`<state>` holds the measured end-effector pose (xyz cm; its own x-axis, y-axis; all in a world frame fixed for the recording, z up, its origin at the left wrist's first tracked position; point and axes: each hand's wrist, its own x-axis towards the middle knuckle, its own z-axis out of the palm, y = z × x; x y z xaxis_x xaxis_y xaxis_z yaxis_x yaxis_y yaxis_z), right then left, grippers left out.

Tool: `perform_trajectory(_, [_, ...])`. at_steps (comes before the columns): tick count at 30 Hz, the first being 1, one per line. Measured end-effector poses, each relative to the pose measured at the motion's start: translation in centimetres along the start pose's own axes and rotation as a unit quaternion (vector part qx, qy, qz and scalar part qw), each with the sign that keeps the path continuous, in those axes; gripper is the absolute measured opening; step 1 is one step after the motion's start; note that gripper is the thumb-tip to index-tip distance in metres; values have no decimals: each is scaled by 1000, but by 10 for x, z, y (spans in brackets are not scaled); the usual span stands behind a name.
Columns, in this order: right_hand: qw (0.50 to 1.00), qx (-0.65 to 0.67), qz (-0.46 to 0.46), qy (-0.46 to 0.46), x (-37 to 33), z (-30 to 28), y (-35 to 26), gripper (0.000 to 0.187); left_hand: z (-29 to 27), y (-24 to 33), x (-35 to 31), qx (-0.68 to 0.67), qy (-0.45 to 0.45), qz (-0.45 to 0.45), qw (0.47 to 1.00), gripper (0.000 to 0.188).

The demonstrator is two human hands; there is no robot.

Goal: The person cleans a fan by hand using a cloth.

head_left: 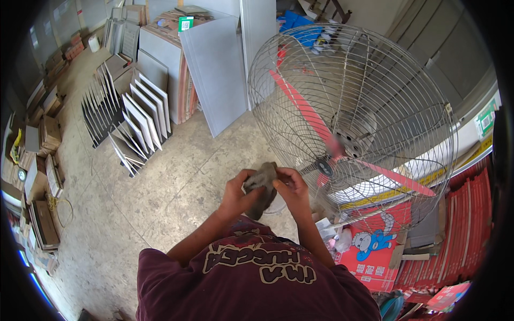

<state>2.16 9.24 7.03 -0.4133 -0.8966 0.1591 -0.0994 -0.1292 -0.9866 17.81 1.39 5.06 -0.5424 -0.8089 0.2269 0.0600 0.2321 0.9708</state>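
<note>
In front of my chest I hold a crumpled grey-brown cloth (262, 184), possibly a work glove; its exact kind is unclear. My left hand (237, 195) is closed on its left side, with the thumb laid across the fabric. At its right edge, my right hand (294, 191) pinches it between thumb and fingers. Part of a pale round container (276, 206) shows below the cloth, mostly hidden by it and my hand. Just right of my right hand stands a large wire-caged fan (334, 150) with red blades.
Ahead, a large grey panel (214, 75) leans by stacked boards. White tile samples (142, 120) stand upright in racks on the concrete floor (182, 187). Cardboard boxes (49, 134) line the left side. A red printed carton (375, 257) and stacked red boxes (455, 224) lie at right.
</note>
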Motion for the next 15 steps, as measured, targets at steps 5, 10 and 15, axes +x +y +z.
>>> perform_trajectory(5, [998,-16,-34,48,-2,-14,-3,32,-12,20,57,-35,106,61,992,31])
perform_trajectory(10, [998,44,8,43,-14,-18,-16,27,-26,66,138,-18,183,201,962,29])
perform_trajectory(15, [997,43,37,47,-24,-22,-18,25,-22,88,207,-107,189,240,946,30])
